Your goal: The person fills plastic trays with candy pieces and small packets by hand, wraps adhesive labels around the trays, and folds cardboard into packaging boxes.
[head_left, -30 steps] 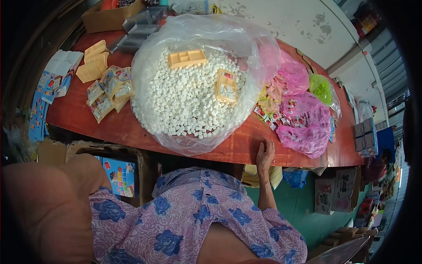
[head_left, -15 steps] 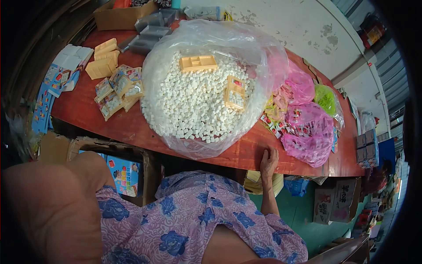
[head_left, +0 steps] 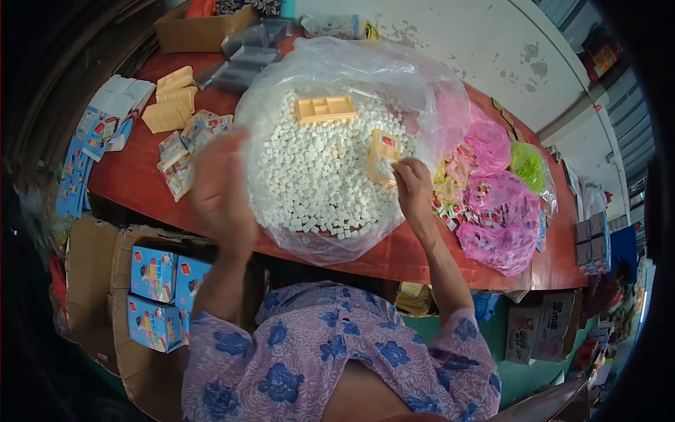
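Found loaded tray (head_left: 373, 159) inside cube bag (head_left: 316, 253), touched by right hand (head_left: 415, 186); unfilled tray (head_left: 327, 119) there, apparently outstanding. Observed filled trays (head_left: 176, 153) left of bag, near left hand (head_left: 221, 190) — cannot confirm either grip.

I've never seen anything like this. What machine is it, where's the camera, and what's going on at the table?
There's no machine: a person is using their bare hands. The camera sits on their head, looking forward and down.

On the red table is a clear plastic bag holding small white cubes, with two tan trays on top. Pink bags lie to the right.

The right hand reaches the nearer tray; its grip isn't clear. The left hand is blurred, so I can't tell whether it holds anything.
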Demonstrator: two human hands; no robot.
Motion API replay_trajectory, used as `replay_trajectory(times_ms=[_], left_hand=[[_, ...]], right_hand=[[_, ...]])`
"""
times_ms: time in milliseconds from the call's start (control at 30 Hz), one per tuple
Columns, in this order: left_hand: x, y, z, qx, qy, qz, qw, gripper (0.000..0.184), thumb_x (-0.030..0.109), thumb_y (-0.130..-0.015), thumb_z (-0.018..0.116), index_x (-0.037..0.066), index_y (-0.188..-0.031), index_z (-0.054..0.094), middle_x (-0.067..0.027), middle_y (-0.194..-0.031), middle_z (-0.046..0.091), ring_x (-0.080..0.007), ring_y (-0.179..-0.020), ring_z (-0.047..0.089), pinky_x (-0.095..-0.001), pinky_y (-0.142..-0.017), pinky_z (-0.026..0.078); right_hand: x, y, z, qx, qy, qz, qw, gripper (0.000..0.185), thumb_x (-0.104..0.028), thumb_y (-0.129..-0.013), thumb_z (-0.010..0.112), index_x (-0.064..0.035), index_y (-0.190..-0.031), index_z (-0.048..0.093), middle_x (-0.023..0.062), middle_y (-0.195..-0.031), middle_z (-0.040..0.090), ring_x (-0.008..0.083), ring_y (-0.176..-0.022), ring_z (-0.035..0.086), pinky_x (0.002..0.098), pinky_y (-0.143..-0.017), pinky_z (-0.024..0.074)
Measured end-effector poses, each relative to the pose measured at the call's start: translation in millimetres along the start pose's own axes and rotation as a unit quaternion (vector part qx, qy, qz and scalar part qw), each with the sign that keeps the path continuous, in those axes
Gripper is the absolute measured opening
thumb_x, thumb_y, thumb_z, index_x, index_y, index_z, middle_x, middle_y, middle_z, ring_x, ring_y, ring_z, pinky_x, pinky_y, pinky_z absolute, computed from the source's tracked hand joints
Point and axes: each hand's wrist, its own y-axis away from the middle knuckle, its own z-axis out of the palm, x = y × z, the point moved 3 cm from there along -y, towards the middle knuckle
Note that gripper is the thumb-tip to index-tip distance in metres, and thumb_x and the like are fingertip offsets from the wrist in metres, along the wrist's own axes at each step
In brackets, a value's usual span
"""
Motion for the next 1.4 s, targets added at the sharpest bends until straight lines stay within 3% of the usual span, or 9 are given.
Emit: replay_trajectory(times_ms=[100,200,300,467,733,867,1067,1200,1400], left_hand=[[-86,63,30,-0.119,0.089,-0.306,0.940,0.017,0.010,-0.084,0.051,-0.002,-0.094,0.055,-0.0041,-0.088,0.057,-0.0084,-0.082,0.052,-0.0201,-0.075,0.040],[-128,111,35,-0.182,0.045,-0.356,0.916,0.016,0.012,-0.083,0.050,0.002,-0.094,0.056,-0.0030,-0.083,0.058,-0.0083,-0.077,0.054,-0.0211,-0.066,0.042],[-139,121,38,-0.200,0.027,-0.421,0.884,0.019,0.014,-0.084,0.049,0.002,-0.097,0.055,-0.0041,-0.083,0.059,-0.0098,-0.077,0.055,-0.0221,-0.066,0.042],[-153,102,53,-0.167,0.039,-0.489,0.855,0.029,0.025,-0.086,0.048,0.002,-0.104,0.051,-0.0047,-0.088,0.058,-0.0124,-0.079,0.056,-0.0245,-0.069,0.043],[-190,86,80,-0.024,0.286,-0.475,0.832,0.024,0.023,-0.089,0.043,0.004,-0.103,0.048,-0.0056,-0.097,0.055,-0.0142,-0.084,0.054,-0.0280,-0.070,0.044],[-189,95,72,-0.015,0.333,-0.476,0.814,0.020,0.019,-0.089,0.044,0.004,-0.101,0.049,-0.0054,-0.096,0.056,-0.0140,-0.085,0.055,-0.0282,-0.071,0.044],[-178,91,65,-0.047,0.261,-0.481,0.836,0.019,0.017,-0.088,0.046,0.003,-0.100,0.049,-0.0079,-0.095,0.056,-0.0158,-0.086,0.056,-0.0290,-0.076,0.047],[-186,96,55,-0.045,0.202,-0.465,0.861,0.018,0.015,-0.088,0.045,0.000,-0.095,0.052,-0.0050,-0.084,0.056,-0.0117,-0.074,0.058,-0.0234,-0.066,0.050],[-177,96,50,-0.064,0.207,-0.455,0.863,0.018,0.015,-0.088,0.045,0.001,-0.096,0.051,-0.0041,-0.085,0.056,-0.0095,-0.074,0.056,-0.0237,-0.065,0.051]], right_hand=[[2,-61,62,-0.021,-0.013,-0.093,0.995,0.015,-0.004,-0.069,0.056,-0.0050,-0.084,0.057,0.0085,-0.084,0.052,0.0258,-0.084,0.050,0.0351,-0.073,0.0387],[18,-89,118,-0.030,0.084,-0.125,0.988,0.014,-0.008,-0.072,0.052,-0.0073,-0.084,0.059,0.0078,-0.083,0.052,0.0242,-0.084,0.049,0.0360,-0.075,0.0373],[36,-94,158,-0.171,0.150,-0.084,0.970,0.015,-0.009,-0.071,0.050,-0.0090,-0.083,0.059,0.0069,-0.080,0.052,0.0224,-0.084,0.049,0.0358,-0.074,0.0363],[21,-87,154,-0.154,0.180,-0.134,0.962,0.010,-0.008,-0.069,0.050,-0.0071,-0.077,0.055,0.0063,-0.077,0.053,0.0212,-0.082,0.050,0.0342,-0.071,0.0362],[-43,-34,113,-0.151,0.005,-0.105,0.983,0.007,-0.009,-0.065,0.057,-0.0060,-0.065,0.051,0.0070,-0.064,0.050,0.0234,-0.066,0.052,0.0335,-0.063,0.0393],[-45,-23,108,-0.155,-0.131,0.015,0.979,0.010,-0.012,-0.070,0.059,-0.0029,-0.069,0.056,0.0122,-0.068,0.056,0.0282,-0.066,0.055,0.0355,-0.058,0.0432],[-42,-31,108,-0.227,-0.161,0.018,0.960,0.013,-0.012,-0.071,0.056,-0.0016,-0.064,0.055,0.0142,-0.059,0.054,0.0308,-0.054,0.054,0.0379,-0.050,0.0419],[-49,-31,108,-0.264,-0.193,0.032,0.944,0.019,-0.018,-0.071,0.055,-0.0041,-0.058,0.054,0.0157,-0.054,0.053,0.0338,-0.054,0.054,0.0404,-0.050,0.0424],[-58,-23,109,-0.193,-0.181,0.011,0.964,0.015,-0.014,-0.073,0.055,-0.0017,-0.065,0.053,0.0165,-0.056,0.053,0.0335,-0.052,0.054,0.0392,-0.047,0.0420]])
